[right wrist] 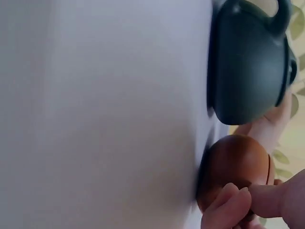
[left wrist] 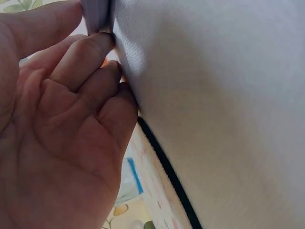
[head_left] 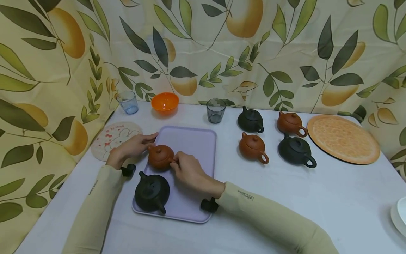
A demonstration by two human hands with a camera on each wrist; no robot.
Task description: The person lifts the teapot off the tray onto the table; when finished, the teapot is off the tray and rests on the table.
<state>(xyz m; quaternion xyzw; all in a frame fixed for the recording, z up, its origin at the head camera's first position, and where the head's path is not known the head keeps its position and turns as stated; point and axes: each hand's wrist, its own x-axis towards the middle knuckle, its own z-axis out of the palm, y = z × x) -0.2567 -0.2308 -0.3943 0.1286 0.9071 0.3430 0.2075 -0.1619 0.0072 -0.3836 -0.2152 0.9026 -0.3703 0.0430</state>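
Observation:
A lilac tray [head_left: 190, 141] lies on the white table, its left edge pinched between the thumb and fingers of my left hand [head_left: 134, 146]. The left wrist view shows the tray rim [left wrist: 97, 14] between those fingertips. On the tray's left side sits a reddish-brown teapot [head_left: 160, 157]. My right hand [head_left: 191, 173] pinches its handle, which the fingers mostly hide. Nearer to me, a black teapot [head_left: 152, 192] stands on the tray's front left, touched by neither hand. Both teapots, the brown [right wrist: 236, 162] and the black [right wrist: 250, 62], appear in the right wrist view.
Right of the tray stand two black teapots [head_left: 250, 120] [head_left: 295, 150] and two brown teapots [head_left: 252, 146] [head_left: 289, 121]. A round orange-brown mat [head_left: 344, 139] lies beyond them. Along the back are a blue glass [head_left: 128, 102], an orange bowl [head_left: 165, 103] and a grey glass [head_left: 216, 111]. A rabbit-print mat [head_left: 108, 139] lies left.

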